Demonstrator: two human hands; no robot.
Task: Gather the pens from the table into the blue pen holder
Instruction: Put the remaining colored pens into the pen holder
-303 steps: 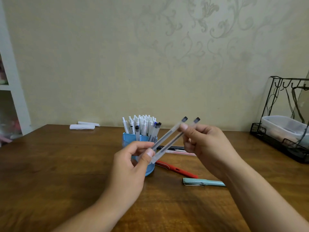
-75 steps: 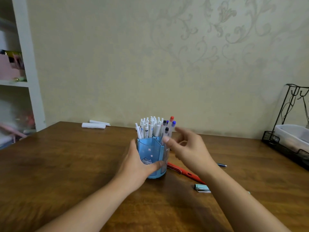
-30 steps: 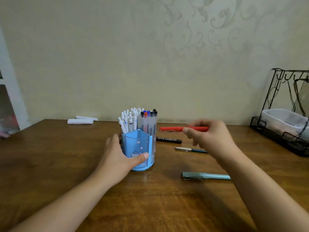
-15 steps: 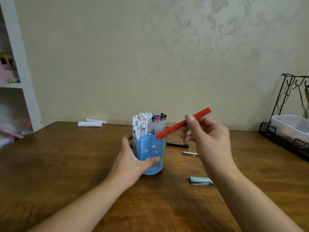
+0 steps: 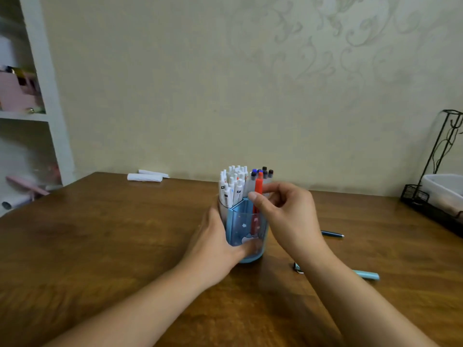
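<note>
A translucent blue plastic pen holder (image 5: 244,230) with small white cartoon prints stands upright near the middle of the brown wooden desk (image 5: 105,236). The left hand (image 5: 216,242) wraps round its left side and lower front, thumb across the front wall near the base, fingers curled behind at about nine o'clock of the holder. The right hand (image 5: 288,216) sits just at three o'clock of the holder and pinches a slim red pen (image 5: 258,190) between thumb and fingertips; the pen stands nearly upright, its lower part already inside the front-right compartment and showing through the blue wall, its top level with the other pens. A cluster of white click pens (image 5: 231,187) fills the compartment at the holder's ten o'clock, and a few clear pens with dark and blue caps (image 5: 265,172) stand just behind the red one. On the desk at four o'clock of the holder a dark blue pen with a metal tip (image 5: 332,234) lies partly hidden behind the right wrist, and nearer the viewer a pale teal pen (image 5: 367,274) lies crosswise under the right forearm, its clip end showing on the other side of the arm. Far back at eleven o'clock lie two white rolled paper pieces (image 5: 145,176). A black wire rack (image 5: 421,196) holding a white plastic tub (image 5: 443,187) stands at the right edge, and a white shelf unit (image 5: 47,96) stands at the left.
</note>
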